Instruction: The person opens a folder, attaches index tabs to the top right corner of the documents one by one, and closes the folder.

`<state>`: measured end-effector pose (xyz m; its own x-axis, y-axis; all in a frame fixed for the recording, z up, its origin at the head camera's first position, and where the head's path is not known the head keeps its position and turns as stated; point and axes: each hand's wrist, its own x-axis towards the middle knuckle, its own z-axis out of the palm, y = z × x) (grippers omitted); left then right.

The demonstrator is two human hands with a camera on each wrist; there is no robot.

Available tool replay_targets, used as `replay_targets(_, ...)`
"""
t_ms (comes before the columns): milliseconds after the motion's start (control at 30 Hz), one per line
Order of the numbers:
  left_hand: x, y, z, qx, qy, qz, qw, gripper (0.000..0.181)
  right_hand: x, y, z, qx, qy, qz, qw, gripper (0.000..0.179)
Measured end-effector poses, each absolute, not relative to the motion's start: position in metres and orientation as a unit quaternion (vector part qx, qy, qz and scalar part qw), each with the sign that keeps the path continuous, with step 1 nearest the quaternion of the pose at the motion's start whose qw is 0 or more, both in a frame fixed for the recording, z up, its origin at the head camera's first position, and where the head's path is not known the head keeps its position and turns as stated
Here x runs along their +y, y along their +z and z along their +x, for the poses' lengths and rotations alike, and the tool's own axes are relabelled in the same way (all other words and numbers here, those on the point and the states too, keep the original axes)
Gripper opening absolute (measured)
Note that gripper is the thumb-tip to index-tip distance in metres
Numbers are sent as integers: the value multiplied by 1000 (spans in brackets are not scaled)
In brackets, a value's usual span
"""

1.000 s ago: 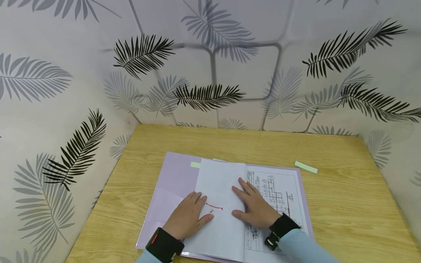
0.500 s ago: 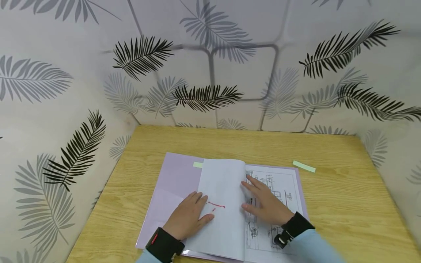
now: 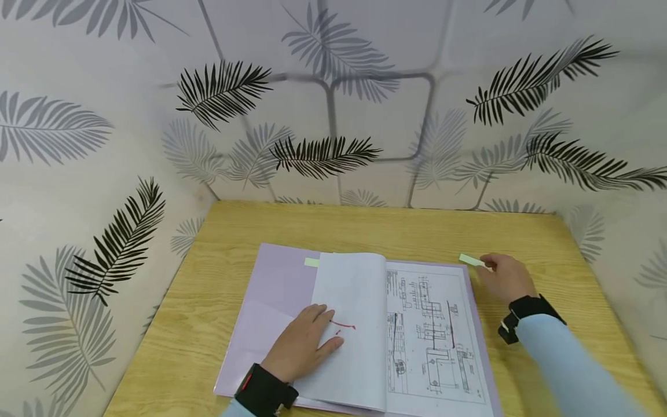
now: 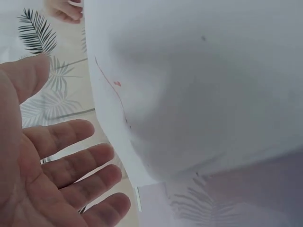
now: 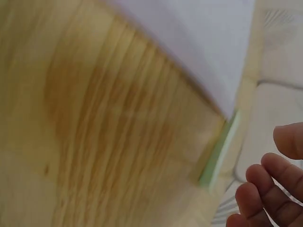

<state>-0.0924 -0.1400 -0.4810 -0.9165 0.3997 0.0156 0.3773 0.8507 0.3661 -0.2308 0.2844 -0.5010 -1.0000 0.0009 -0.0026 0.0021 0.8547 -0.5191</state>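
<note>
**Two hands, one open folder, two green slips**

You have one lilac folder (image 3: 276,284) lying open on the table (image 3: 547,324), with one blank page (image 3: 354,307) turned over to the left and one page of technical drawings (image 3: 432,336) lying flat on the right; the blank page carries a short red mark (image 3: 344,325). Your left hand (image 3: 304,343) rests flat on the blank page's left edge, fingers (image 4: 71,165) straight and spread, holding nothing; your right hand (image 3: 505,277) is at the near end of one green paper slip (image 3: 471,260) just beyond the folder's upper right corner, fingers (image 5: 265,194) loosely curled; you cannot tell whether they touch it. A second green slip (image 3: 311,262) peeks out at the top of the folder, left of the blank page.

The table is light wood with clear grain; walls (image 3: 104,116) papered with grey and black palm fronds close it in on three sides.
</note>
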Motion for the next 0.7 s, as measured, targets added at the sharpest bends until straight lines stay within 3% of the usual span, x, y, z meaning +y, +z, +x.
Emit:
replay_targets(467, -141, -480, -97, 957, 201, 211, 2, 58, 303, -530, -261, 974, -224, -13, 26, 50)
replay_targets(700, -145, -480, -94, 959, 202, 198, 4, 58, 303, -532, -261, 981, -194, -18, 12, 42)
